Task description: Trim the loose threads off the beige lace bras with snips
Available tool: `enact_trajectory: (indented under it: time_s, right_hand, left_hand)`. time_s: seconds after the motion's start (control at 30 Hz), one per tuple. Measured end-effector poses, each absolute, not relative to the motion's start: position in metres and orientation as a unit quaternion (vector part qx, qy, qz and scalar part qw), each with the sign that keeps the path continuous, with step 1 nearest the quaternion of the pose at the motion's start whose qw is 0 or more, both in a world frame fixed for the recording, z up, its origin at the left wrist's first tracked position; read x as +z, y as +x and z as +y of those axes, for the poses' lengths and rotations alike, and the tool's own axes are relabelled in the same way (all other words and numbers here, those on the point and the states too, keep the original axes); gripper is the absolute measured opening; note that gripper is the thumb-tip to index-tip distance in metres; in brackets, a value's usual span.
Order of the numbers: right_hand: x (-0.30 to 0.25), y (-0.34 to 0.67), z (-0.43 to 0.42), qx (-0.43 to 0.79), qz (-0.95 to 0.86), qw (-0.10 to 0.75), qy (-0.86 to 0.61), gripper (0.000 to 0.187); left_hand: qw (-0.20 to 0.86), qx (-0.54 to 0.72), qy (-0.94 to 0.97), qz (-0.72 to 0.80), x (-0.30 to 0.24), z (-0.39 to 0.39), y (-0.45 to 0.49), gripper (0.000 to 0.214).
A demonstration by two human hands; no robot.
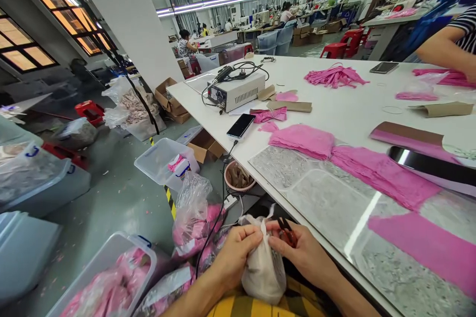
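Note:
Over my lap hangs a white, thin-walled bag (263, 277), full and rounded at the bottom, its neck gathered between my hands. My left hand (238, 250) pinches the neck from the left, thumb and fingers pressed together. From the other side my right hand (303, 252) grips the same neck between thumb and forefinger. Small snips (287, 232) with dark blades and an orange-red part are tucked in my right hand, blades pointing up. What the bag contains is hidden.
To the right stands a white table (290, 72) with stacked pink fabric (303, 141), a phone (241, 126) and a grey control box (240, 91). A black cable (211, 230) runs down beside me. Plastic bins (111, 277) and bagged pink pieces crowd the left. A co-worker's arm (444, 52) rests at far right.

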State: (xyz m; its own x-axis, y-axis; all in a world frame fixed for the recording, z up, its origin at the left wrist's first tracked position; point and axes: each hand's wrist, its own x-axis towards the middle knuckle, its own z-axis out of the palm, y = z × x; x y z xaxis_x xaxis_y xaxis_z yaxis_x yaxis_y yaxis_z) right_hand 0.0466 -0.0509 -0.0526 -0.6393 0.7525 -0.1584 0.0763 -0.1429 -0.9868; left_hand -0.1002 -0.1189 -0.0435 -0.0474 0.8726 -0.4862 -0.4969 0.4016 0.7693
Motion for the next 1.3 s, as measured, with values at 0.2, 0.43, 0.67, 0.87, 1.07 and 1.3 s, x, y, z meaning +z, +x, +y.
enact_trajectory:
  time_s: [0.2,0.43,0.67,0.87,1.07,1.3]
  right_hand:
    - [-0.049,0.04,-0.045,0.668,-0.587,0.281,-0.36,0.031]
    - [-0.044,0.049,-0.058,0.604,-0.648,0.265,-0.381,0.025]
    - [-0.044,0.045,-0.062,0.542,-0.701,0.28,-0.371,0.015]
    - [-0.042,0.043,-0.061,0.511,-0.735,0.284,-0.345,0.024]
    - [-0.045,0.045,-0.062,0.57,-0.696,0.274,-0.339,0.026]
    - [-0.041,0.042,-0.064,0.561,-0.706,0.28,-0.328,0.027]
  left_hand:
    - [0.658,0.516,0.18,0.519,-0.044,-0.12,-0.107,0.037]
    - [0.658,0.527,0.172,0.51,-0.043,-0.118,-0.108,0.034]
    - [0.638,0.517,0.2,0.534,-0.046,-0.114,-0.105,0.032]
    - [0.629,0.508,0.233,0.54,-0.046,-0.113,-0.106,0.03]
    - [0.646,0.507,0.224,0.524,-0.044,-0.112,-0.107,0.033]
    - [0.652,0.493,0.241,0.523,-0.038,-0.111,-0.106,0.033]
